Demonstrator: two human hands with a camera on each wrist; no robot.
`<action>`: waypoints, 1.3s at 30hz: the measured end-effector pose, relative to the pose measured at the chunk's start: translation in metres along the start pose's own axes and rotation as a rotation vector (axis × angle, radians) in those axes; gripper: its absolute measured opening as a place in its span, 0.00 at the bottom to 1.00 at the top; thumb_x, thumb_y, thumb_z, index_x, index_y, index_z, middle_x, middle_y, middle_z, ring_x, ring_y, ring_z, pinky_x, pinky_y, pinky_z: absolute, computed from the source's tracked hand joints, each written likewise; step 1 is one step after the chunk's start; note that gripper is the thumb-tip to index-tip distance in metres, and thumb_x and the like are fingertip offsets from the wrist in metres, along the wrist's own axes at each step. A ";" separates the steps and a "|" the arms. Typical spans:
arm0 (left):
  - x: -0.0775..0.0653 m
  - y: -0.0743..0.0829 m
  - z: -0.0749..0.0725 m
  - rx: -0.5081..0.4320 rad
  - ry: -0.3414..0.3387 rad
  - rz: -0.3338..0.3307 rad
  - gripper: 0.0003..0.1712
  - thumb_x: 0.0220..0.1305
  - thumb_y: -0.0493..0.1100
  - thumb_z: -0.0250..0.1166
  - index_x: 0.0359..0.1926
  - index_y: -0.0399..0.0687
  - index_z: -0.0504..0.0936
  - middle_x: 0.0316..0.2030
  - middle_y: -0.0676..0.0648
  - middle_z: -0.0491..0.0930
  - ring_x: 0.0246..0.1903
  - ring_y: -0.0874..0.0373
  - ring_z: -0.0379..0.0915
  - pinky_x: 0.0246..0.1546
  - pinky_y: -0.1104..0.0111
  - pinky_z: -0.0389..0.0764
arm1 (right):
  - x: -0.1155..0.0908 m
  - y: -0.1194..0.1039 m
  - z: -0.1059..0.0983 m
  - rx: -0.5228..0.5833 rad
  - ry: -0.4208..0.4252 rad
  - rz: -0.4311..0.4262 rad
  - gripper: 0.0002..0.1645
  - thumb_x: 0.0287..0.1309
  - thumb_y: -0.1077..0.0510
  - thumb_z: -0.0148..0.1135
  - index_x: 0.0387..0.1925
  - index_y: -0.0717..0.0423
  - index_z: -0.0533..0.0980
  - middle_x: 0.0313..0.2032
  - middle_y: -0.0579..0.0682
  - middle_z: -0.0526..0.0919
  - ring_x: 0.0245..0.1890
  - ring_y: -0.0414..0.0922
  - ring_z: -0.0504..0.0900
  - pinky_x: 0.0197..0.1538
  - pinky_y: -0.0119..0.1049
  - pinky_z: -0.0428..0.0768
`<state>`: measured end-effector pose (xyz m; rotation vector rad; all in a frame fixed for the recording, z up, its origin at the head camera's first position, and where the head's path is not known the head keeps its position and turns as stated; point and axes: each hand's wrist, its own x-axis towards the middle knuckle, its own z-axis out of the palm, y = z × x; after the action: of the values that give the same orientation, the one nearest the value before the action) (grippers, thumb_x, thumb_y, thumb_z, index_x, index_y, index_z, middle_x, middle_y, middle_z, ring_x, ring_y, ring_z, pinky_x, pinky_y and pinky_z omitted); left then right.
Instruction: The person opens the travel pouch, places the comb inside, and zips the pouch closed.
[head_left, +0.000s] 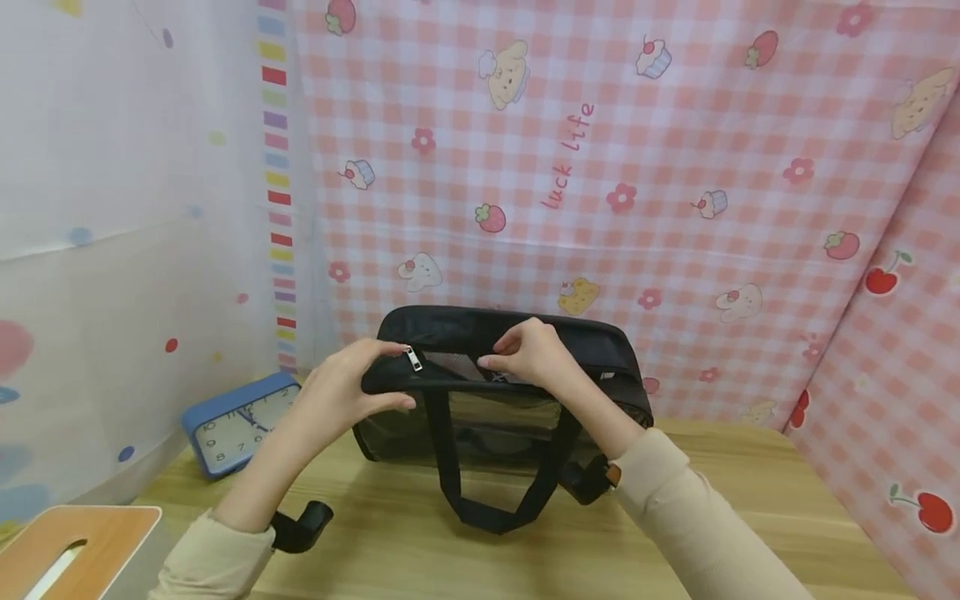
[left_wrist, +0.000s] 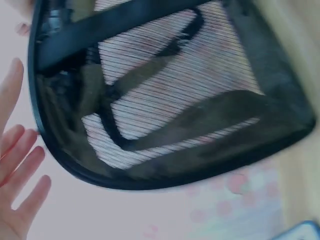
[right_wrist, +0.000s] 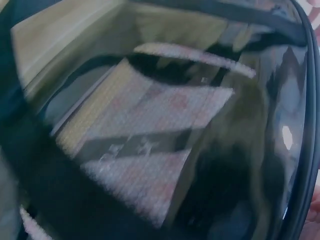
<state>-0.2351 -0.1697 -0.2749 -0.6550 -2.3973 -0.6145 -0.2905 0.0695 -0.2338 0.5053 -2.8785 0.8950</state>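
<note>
A black bag [head_left: 495, 325] with see-through panels stands upright on the table, its strap handle [head_left: 447, 467] hanging down the front. On the left of its top, the zip is partly apart, and a silver zip pull [head_left: 413, 358] lies there. My left hand [head_left: 341, 379] is at the bag's top left corner, index fingertip right by the pull, thumb spread lower at the front edge. In the left wrist view its fingers [left_wrist: 20, 170] are spread beside the bag's rim. My right hand [head_left: 534, 354] hovers over the zip opening [head_left: 453, 364], thumb and index bent towards each other with a gap.
A blue clock [head_left: 240, 425] stands left of the bag. A tissue box [head_left: 82, 550] with a wooden-look top sits at the front left. Patterned cloths [head_left: 562, 167] hang behind and at both sides of the wood-grain table [head_left: 720, 500].
</note>
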 end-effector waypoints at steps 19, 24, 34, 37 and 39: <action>-0.028 -0.016 0.050 0.004 0.371 0.009 0.13 0.40 0.30 0.73 0.31 0.41 0.82 0.29 0.46 0.81 0.31 0.54 0.79 0.30 0.64 0.80 | 0.029 -0.048 0.051 -0.100 -0.046 -0.047 0.09 0.50 0.55 0.67 0.23 0.58 0.84 0.31 0.53 0.85 0.29 0.44 0.82 0.33 0.33 0.81; -0.029 -0.017 0.049 -0.003 0.372 -0.010 0.13 0.40 0.30 0.72 0.31 0.41 0.82 0.29 0.46 0.81 0.31 0.54 0.79 0.30 0.65 0.80 | 0.033 -0.051 0.053 -0.072 -0.019 -0.037 0.08 0.50 0.57 0.65 0.24 0.59 0.84 0.33 0.54 0.85 0.29 0.45 0.82 0.33 0.35 0.81; -0.033 -0.024 0.041 -0.026 0.366 -0.049 0.12 0.43 0.29 0.71 0.33 0.39 0.83 0.30 0.44 0.81 0.32 0.52 0.79 0.30 0.63 0.81 | 0.034 -0.051 0.043 0.023 -0.036 0.005 0.11 0.51 0.57 0.65 0.19 0.60 0.83 0.19 0.53 0.84 0.16 0.41 0.77 0.22 0.29 0.74; -0.034 -0.026 0.039 -0.031 0.368 -0.052 0.11 0.43 0.30 0.71 0.32 0.40 0.83 0.30 0.44 0.81 0.32 0.52 0.79 0.30 0.63 0.81 | 0.033 -0.051 0.039 0.078 -0.056 0.045 0.11 0.50 0.56 0.66 0.21 0.61 0.83 0.18 0.54 0.84 0.14 0.38 0.77 0.21 0.28 0.76; -0.035 -0.028 0.039 -0.029 0.374 -0.054 0.11 0.43 0.30 0.71 0.32 0.39 0.83 0.30 0.44 0.81 0.32 0.53 0.79 0.30 0.63 0.81 | 0.033 -0.050 0.037 0.110 -0.071 0.073 0.11 0.51 0.56 0.66 0.24 0.62 0.83 0.20 0.54 0.84 0.14 0.37 0.78 0.23 0.28 0.79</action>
<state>-0.2416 -0.1813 -0.3330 -0.4428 -2.0658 -0.7254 -0.3040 0.0005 -0.2315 0.4527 -2.9412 1.0732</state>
